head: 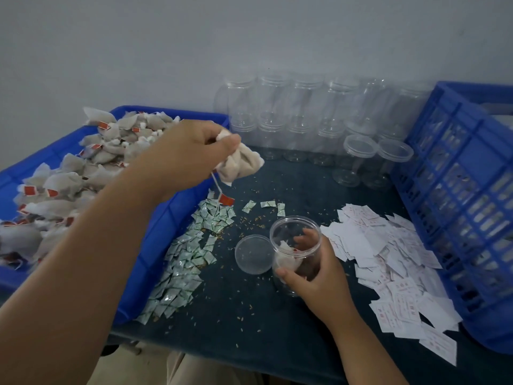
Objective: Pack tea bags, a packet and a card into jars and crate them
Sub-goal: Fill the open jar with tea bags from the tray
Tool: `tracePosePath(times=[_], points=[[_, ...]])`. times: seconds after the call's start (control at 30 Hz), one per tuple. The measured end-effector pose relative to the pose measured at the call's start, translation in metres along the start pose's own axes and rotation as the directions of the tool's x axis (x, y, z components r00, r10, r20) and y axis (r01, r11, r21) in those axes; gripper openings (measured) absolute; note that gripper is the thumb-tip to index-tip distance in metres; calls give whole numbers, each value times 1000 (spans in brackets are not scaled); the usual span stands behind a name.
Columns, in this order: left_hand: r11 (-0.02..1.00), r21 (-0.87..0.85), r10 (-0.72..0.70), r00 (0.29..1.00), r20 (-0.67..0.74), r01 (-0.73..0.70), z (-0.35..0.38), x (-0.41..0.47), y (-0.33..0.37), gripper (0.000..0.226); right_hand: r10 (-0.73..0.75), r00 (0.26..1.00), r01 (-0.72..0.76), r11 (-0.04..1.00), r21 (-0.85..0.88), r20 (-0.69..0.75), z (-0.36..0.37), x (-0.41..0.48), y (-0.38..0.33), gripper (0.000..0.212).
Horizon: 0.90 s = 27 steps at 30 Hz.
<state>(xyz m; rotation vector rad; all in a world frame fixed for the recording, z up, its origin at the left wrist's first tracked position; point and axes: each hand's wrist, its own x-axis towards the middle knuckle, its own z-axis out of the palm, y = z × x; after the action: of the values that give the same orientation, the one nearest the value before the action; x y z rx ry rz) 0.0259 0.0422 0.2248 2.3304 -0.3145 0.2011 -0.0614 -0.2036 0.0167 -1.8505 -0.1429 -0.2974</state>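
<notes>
My left hand (185,151) holds a small bunch of beige tea bags (241,165) in the air above the table, a red tag (226,200) dangling from a string below them. My right hand (319,276) grips an open clear jar (294,245) standing on the dark table, with at least one tea bag inside it. The jar's clear lid (254,254) lies flat just left of it. A heap of tea bags (83,173) fills the blue tray (155,245) on the left. Small green-white packets (188,259) lie beside the tray, white cards (394,262) lie right of the jar.
Rows of empty clear jars (299,115) stand along the back wall, two lidded ones (361,159) in front. A tall blue slatted crate (466,207) stands at the right edge. Loose grains are scattered over the dark table (249,315).
</notes>
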Motion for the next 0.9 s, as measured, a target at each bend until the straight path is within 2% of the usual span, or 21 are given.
tracePosePath(times=[0.13,0.2,0.33,0.4,0.47,0.53,0.7,0.9], points=[[997,-41,78,982,175,-72,29,-3,28,32,0,1000,0,1000,14,-1,-1,1,-4,74],[996,-1,90,961,262,-93,48,-2,31,32,0,1000,0,1000,13,0,-1,0,-5,73],[974,179,30,866,498,-137,87,-1,27,33,9,1000,-9,999,43,2,-2,-1,-5,72],[964,219,-5,815,580,-150,100,-3,23,24,7,1000,-7,999,47,6,-2,-1,-5,71],[969,219,-34,806,591,-119,107,-6,20,13,3,1000,-3,999,36,8,-2,-1,-8,71],[977,201,-52,827,559,-75,108,-6,18,17,5,1000,-5,1000,29,6,-3,-1,-10,72],[995,95,-20,876,482,-30,97,-2,20,11,14,1000,-14,999,37,5,-4,-1,-9,72],[976,198,-32,840,541,-90,97,-4,26,32,18,1000,-18,999,33,-3,-4,-1,-10,70]])
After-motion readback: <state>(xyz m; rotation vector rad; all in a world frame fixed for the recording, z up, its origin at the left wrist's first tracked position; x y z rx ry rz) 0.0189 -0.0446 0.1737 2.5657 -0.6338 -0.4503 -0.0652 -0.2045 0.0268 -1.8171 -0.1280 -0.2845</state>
